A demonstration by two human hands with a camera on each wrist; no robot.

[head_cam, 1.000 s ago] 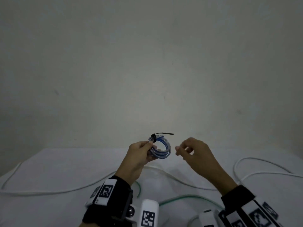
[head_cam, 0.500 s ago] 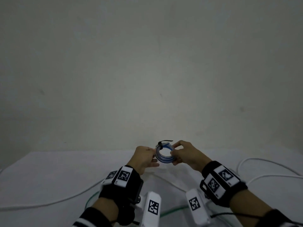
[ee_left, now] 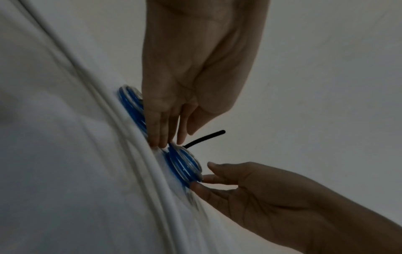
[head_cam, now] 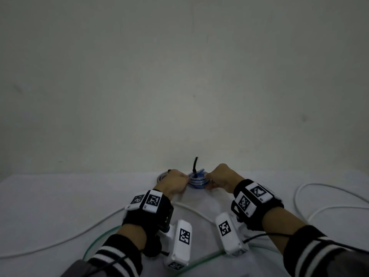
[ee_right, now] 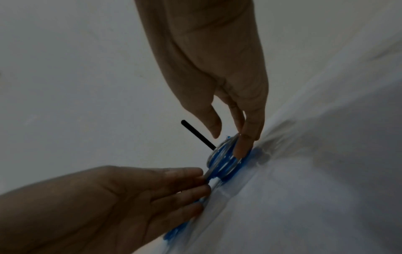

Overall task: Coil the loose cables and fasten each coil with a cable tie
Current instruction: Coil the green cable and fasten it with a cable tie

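Observation:
A blue-and-clear cable coil (head_cam: pixel 196 181) lies on the white table (head_cam: pixel 60 196) close to the wall. A black cable tie is fastened round it, and its tail (head_cam: pixel 194 164) sticks straight up. My left hand (head_cam: pixel 176 181) is on the coil's left. Its straight fingers (ee_left: pixel 161 135) touch the near rim of the coil (ee_left: pixel 183 165). My right hand (head_cam: pixel 219 178) is on the coil's right. Its straight fingers (ee_right: pixel 244 146) rest against the side of the coil (ee_right: pixel 224 161), with the thumb lifted clear. Neither hand curls round the coil.
A second blue coil (head_cam: pixel 162 175) lies just behind my left hand, also in the left wrist view (ee_left: pixel 130 103). Loose white cables (head_cam: pixel 60 240) (head_cam: pixel 319 196) and a green cable (head_cam: pixel 95 242) run across the near table. The wall (head_cam: pixel 179 96) stands right behind the coils.
Both hands have moved forward and down, bringing the tied coil from mid-air onto the table by the wall. The right hand joined the left at the coil. The tie tail now points up.

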